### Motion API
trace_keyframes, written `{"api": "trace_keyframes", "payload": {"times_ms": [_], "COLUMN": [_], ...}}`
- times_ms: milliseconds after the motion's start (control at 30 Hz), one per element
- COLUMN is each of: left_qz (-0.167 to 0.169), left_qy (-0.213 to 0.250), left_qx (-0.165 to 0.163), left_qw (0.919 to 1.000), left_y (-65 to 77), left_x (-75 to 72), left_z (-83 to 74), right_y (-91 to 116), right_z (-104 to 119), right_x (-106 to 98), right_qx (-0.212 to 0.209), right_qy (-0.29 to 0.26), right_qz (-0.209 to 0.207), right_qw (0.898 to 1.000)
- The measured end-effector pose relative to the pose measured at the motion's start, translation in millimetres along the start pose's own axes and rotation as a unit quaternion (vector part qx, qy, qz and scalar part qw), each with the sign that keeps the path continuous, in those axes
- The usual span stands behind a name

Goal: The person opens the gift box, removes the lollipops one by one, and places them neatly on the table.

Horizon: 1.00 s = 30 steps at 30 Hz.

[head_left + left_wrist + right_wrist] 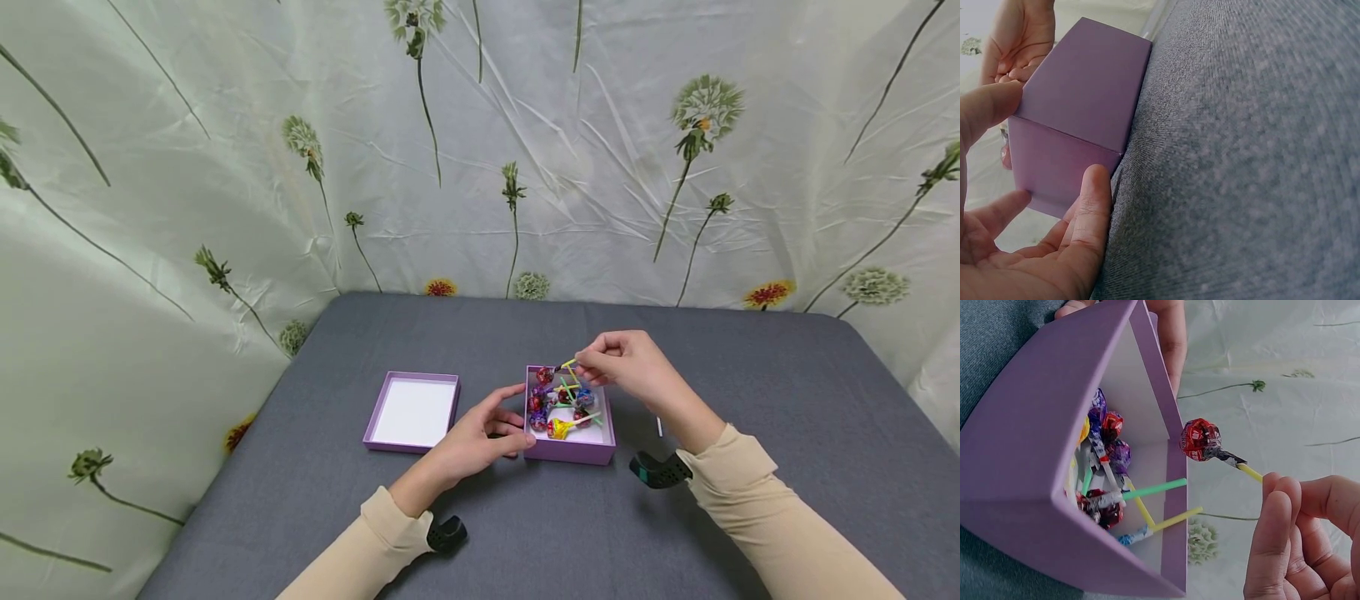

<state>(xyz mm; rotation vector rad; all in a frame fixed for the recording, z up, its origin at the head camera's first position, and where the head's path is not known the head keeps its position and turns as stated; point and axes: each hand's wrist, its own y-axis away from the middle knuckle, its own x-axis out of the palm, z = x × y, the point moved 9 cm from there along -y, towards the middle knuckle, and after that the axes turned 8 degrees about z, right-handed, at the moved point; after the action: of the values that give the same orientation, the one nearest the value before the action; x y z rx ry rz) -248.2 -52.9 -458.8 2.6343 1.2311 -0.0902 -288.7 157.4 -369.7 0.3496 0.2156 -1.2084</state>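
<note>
lollipop in right fingers — above box

Grey tbl; wht curtain behind & to L, w/ dandelion print.

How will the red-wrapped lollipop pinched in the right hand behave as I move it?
The red-wrapped lollipop is probably head-heavy, its round bulk lying beyond the fingers. The thin yellow stick looks fairly stiff, extending straight. Set down, that ball shape might roll.

Left hand against a purple box on grey cloth.
</note>
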Motion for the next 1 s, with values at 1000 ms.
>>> {"api": "trace_keyframes", "payload": {"times_ms": [1000], "left_qz": [-0.001], "left_qy": [0.003], "left_qx": [0.002], "left_qw": [1.0000], "left_y": [-0.7], "left_x": [0.5], "left_z": [-0.1], "right_y": [22], "right_z": [-17], "right_x": [-35], "right_qx": [-0.001], "right_qy": [-0.013], "right_qz": [-0.040], "right_qw": [0.999]}}
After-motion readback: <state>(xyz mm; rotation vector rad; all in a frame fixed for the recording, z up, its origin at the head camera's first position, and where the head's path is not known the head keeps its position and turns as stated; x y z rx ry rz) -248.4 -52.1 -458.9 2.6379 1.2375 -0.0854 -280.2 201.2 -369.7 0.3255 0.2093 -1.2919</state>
